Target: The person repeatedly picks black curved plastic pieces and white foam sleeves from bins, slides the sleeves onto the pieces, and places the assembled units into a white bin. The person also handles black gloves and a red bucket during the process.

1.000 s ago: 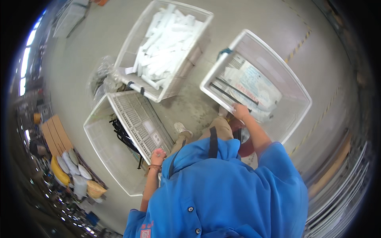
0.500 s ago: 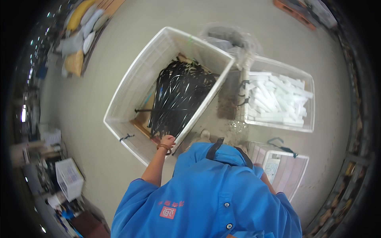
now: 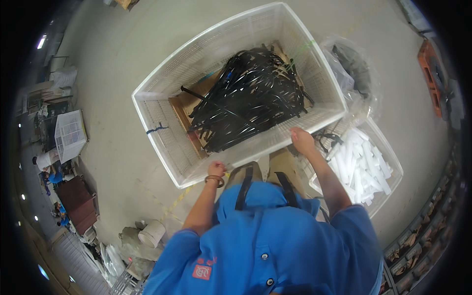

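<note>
1. We note a large white mesh crate (image 3: pixel 162 132) on the concrete floor, directly ahead of both hands, its near rim running between them.
2. Inside the crate, beyond the hands, lies a heaped tangle of black straps (image 3: pixel 248 98), resting on brown cardboard (image 3: pixel 184 105) that shows at the side nearer the left hand.
3. To the right of the right hand we see a second, smaller white bin (image 3: pixel 388 162), holding a pile of white rod-shaped pieces (image 3: pixel 361 167).
4. Beyond the right hand and further right, a clear plastic bag (image 3: pixel 359 78) with dark contents sits against the big crate's far right corner.
5. Well off to the left of the left hand, a small white wire cage (image 3: pixel 69 132) stands near some clutter; nearer, below and left of that hand, a pale bucket (image 3: pixel 151 233) sits on the floor.
6. Right hand (image 3: pixel 302 141): it rests on the near rim of the big crate at its right end, fingers curled over the edge; we cannot tell how tightly they close.
7. Left hand (image 3: pixel 216 169): at the same rim, toward its left end, wearing a brown band at the wrist. The fingers are folded against the rim; whether they grip it we cannot tell.
</note>
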The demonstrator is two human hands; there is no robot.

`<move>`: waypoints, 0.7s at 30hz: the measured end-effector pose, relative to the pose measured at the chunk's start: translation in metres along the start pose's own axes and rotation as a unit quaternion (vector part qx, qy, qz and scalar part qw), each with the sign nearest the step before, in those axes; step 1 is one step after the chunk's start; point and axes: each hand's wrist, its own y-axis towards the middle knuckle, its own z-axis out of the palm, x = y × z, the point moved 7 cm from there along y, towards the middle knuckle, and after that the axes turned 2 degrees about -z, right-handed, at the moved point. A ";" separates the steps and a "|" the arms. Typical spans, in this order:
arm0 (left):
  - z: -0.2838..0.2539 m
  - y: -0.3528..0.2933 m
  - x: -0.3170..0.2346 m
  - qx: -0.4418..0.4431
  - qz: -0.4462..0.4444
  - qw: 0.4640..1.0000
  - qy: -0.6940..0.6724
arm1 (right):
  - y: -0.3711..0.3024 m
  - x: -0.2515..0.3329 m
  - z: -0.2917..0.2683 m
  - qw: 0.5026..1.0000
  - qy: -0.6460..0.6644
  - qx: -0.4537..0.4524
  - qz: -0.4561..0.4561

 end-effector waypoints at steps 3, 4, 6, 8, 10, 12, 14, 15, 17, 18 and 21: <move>0.056 0.029 -0.029 0.035 -0.029 0.994 -0.096 | 0.086 0.018 0.055 0.982 -0.081 0.115 -0.125; 0.080 0.046 -0.041 0.050 -0.038 0.991 -0.121 | 0.112 0.019 0.074 0.965 -0.144 0.140 -0.171; 0.122 0.086 -0.054 0.074 -0.075 0.977 -0.187 | 0.155 0.015 0.123 0.911 -0.264 0.217 -0.230; 0.160 0.133 -0.051 0.061 -0.162 0.958 -0.228 | 0.199 0.004 0.161 0.890 -0.310 0.216 -0.255; 0.193 0.181 -0.045 0.049 -0.224 0.940 -0.252 | 0.249 -0.012 0.199 0.850 -0.372 0.227 -0.296; 0.221 0.219 -0.028 0.001 -0.277 0.911 -0.304 | 0.293 -0.027 0.233 0.829 -0.419 0.211 -0.303; 0.239 0.253 -0.016 -0.030 -0.276 0.889 -0.364 | 0.337 -0.044 0.269 0.848 -0.384 0.254 -0.262; 0.247 0.268 -0.008 -0.025 -0.280 0.879 -0.385 | 0.358 -0.048 0.283 0.856 -0.373 0.244 -0.261; 0.262 0.293 0.008 -0.027 -0.290 0.858 -0.422 | 0.393 -0.064 0.311 0.845 -0.400 0.269 -0.230; 0.269 0.305 0.015 -0.032 -0.293 0.849 -0.438 | 0.407 -0.074 0.325 0.831 -0.412 0.308 -0.214; 0.288 0.337 0.013 0.044 -0.224 0.836 -0.499 | 0.436 -0.104 0.356 0.842 -0.324 0.419 -0.103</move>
